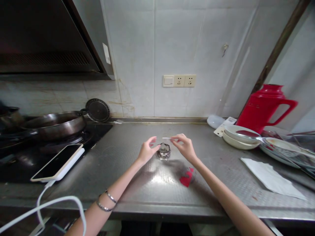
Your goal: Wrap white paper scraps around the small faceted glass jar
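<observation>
Between thumb and fingers, my right hand (184,147) pinches a thin white stick (166,138) that points left; its exact kind is too small to make out. A small faceted clear glass dish (163,151), much like an ashtray, rests on the steel counter just below the stick. My left hand (147,150) is at the dish's left side, thumb and fingers apart, with nothing in it; its thumb overlaps the dish's edge in view, and whether it touches cannot be told. Nearer the front lie red pieces (186,179), flat and irregular, close to my right forearm.
A phone (59,162) with a white cable lies at the left by the hob, where a steel pan (57,124) stands. Stacked bowls (240,139), a red thermos jug (263,106), plates with utensils, and a white paper napkin (270,177) are at the right.
</observation>
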The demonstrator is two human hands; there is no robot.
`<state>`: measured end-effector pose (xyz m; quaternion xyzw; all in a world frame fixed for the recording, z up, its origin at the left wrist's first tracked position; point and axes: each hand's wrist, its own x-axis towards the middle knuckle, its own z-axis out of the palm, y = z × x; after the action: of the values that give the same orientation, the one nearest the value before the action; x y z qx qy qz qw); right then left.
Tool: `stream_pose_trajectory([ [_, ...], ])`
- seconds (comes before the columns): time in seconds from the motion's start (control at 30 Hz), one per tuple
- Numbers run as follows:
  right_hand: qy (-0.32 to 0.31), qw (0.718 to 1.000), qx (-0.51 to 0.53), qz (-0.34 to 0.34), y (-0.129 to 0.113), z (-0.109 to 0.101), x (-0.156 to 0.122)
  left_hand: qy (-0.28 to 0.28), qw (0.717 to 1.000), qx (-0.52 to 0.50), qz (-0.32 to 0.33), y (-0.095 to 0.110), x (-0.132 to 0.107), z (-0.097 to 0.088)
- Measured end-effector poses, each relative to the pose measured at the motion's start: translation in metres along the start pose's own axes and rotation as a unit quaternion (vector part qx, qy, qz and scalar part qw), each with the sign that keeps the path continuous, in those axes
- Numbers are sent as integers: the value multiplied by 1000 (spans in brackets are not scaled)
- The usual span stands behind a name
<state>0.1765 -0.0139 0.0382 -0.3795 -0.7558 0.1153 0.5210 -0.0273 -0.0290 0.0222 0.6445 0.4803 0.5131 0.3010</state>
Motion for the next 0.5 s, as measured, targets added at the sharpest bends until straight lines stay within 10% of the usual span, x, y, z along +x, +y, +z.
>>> stream_pose_trajectory([
  [0.2, -203, 943, -178, -194, 3, 4, 13, -88, 991, 98, -21, -25, 3, 11],
  [0.5, -372, 870, -261, -191, -10, -2, 16, -154, 983, 87, -41, -37, 3, 15],
])
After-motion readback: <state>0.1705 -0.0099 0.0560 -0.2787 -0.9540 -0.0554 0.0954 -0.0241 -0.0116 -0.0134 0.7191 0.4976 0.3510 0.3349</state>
